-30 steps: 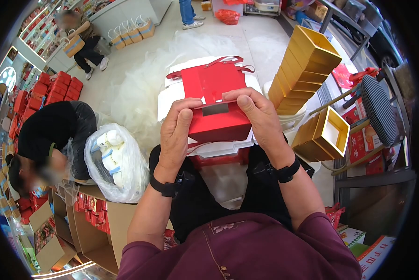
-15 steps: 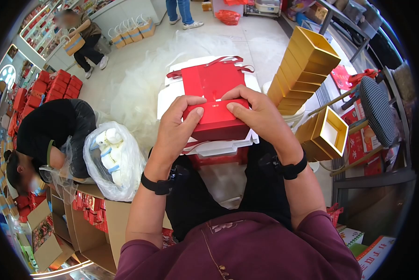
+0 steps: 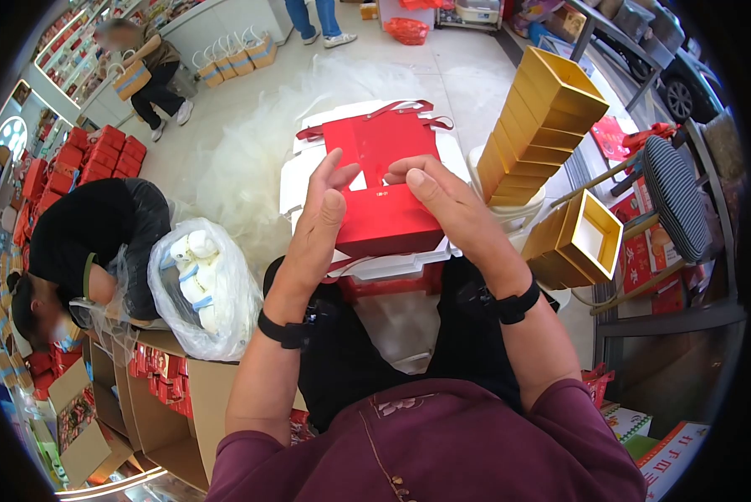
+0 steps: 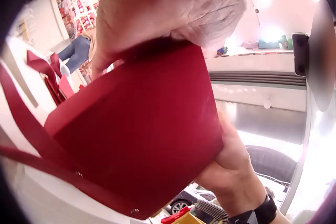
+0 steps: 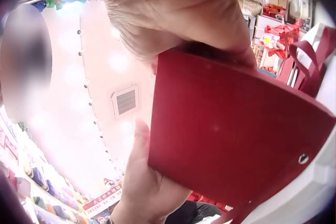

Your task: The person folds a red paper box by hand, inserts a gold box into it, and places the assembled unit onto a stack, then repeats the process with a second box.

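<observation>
A red gift box (image 3: pixel 389 227) with small pale lettering near its top edge stands in front of me. My left hand (image 3: pixel 315 230) is at the box's left side, its fingers extended and apart. At the right side my right hand (image 3: pixel 459 216) has loosely bent fingers pointing inward over the top. Neither hand grips the box in the head view. Both wrist views show the plain red end faces up close, with a palm right at the upper edge. Beyond the box lies a flat red panel (image 3: pixel 365 138) with red ribbon handles (image 3: pixel 402 107).
White folded card (image 3: pixel 294 191) is stacked under the box, above a red stool (image 3: pixel 380 287). Gold boxes (image 3: pixel 543 125) tower at the right, with more gold boxes (image 3: pixel 572 243) nearer. A plastic bag of white items (image 3: pixel 204 284) and a crouching person (image 3: pixel 91 226) are at left.
The box's top flap, earlier raised over a grey opening, was pressed down by fingers and thumbs and now lies flat. Both hands have since loosened and spread apart.
</observation>
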### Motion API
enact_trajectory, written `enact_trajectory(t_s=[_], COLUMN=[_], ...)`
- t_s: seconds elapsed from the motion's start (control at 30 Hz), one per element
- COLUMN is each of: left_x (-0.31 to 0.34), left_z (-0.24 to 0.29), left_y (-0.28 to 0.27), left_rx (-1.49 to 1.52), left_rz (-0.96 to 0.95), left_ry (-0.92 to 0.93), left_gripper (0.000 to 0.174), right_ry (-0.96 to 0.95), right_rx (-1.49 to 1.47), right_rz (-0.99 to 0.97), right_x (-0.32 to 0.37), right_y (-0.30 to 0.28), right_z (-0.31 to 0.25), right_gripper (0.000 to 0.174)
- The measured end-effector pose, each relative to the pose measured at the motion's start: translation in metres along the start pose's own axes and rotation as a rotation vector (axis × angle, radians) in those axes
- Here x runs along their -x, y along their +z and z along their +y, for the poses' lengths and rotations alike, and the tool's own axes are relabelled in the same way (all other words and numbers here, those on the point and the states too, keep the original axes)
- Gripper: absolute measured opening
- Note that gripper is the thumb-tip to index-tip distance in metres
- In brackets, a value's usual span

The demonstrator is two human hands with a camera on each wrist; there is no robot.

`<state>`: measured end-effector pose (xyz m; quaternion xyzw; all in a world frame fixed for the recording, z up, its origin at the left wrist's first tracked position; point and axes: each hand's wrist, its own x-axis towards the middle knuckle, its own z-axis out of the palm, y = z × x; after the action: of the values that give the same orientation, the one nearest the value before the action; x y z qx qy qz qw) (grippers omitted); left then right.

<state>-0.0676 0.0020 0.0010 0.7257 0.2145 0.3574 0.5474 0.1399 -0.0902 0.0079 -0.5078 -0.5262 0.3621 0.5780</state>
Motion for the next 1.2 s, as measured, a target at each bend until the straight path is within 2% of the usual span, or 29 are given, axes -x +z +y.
enact_trajectory(t_s=[0.1, 0.2, 0.4, 0.5, 0.6, 0.67, 0.7, 0.73, 0.8, 0.87, 0.9, 0.93, 1.0, 1.03, 1.1, 1.2], left_x=[-0.003, -0.003, 0.015, 0.031, 0.040, 0.042, 0.041, 0.038, 0.024, 0.005, -0.007, -0.017, -0.027, -0.028, -0.036, -0.047], left_z=[-0.002, -0.003, -0.002, 0.001, 0.008, 0.030, 0.043, 0.052, 0.059, 0.068, 0.072, 0.070, 0.067, 0.068, 0.058, 0.064], left_y=[0.006, 0.002, -0.003, -0.003, -0.009, -0.005, -0.001, 0.008, 0.020, 0.035, 0.044, 0.055, 0.082, 0.095, 0.115, 0.139], left_rx=[0.040, 0.036, -0.035, -0.240, -0.336, -0.338, -0.336, -0.161, -0.189, -0.538, -0.712, -0.725, -0.820, -0.822, -0.865, -0.920], left_rz=[0.028, 0.013, 0.034, 0.055, 0.044, 0.167, 0.231, 0.300, 0.351, 0.261, 0.218, 0.143, 0.037, -0.026, -0.097, -0.264], left_ry=[-0.032, -0.056, 0.071, -0.067, -0.042, 0.063, 0.110, 0.147, 0.322, 0.623, 0.776, 0.856, 0.923, 0.909, 0.975, 0.997], left_gripper=[0.096, 0.095, 0.106, 0.103, 0.098, 0.093, 0.091, 0.092, 0.093, 0.089, 0.087, 0.087, 0.087, 0.080, 0.068, 0.064], right_ry=[0.014, -0.011, 0.003, 0.000, -0.040, -0.112, -0.078, -0.043, -0.006, 0.007, 0.055, 0.042, 0.016, 0.014, 0.027, 0.006], right_rx=[-0.001, 0.001, -0.008, -0.069, -0.126, -0.154, -0.190, -0.230, -0.299, -0.354, -0.485, -0.586, -0.795, -0.851, -0.935, -0.977], right_rz=[0.029, 0.088, 0.113, 0.108, 0.154, 0.238, 0.284, 0.329, 0.367, 0.354, 0.269, 0.267, 0.259, 0.287, 0.365, 0.440], right_x=[0.001, -0.002, 0.004, 0.007, 0.010, 0.017, 0.022, 0.028, 0.039, 0.055, 0.064, 0.070, 0.080, 0.084, 0.092, 0.100], right_y=[0.008, 0.010, 0.006, 0.008, 0.004, -0.007, -0.016, -0.025, -0.035, -0.038, -0.042, -0.042, -0.041, -0.046, -0.057, -0.080], right_z=[0.002, 0.001, 0.000, -0.002, -0.007, -0.011, -0.012, -0.012, -0.012, -0.011, -0.013, -0.020, -0.038, -0.034, -0.035, -0.026], right_gripper=[0.043, 0.042, 0.045, 0.047, 0.049, 0.054, 0.053, 0.051, 0.049, 0.047, 0.052, 0.053, 0.054, 0.060, 0.062, 0.058])
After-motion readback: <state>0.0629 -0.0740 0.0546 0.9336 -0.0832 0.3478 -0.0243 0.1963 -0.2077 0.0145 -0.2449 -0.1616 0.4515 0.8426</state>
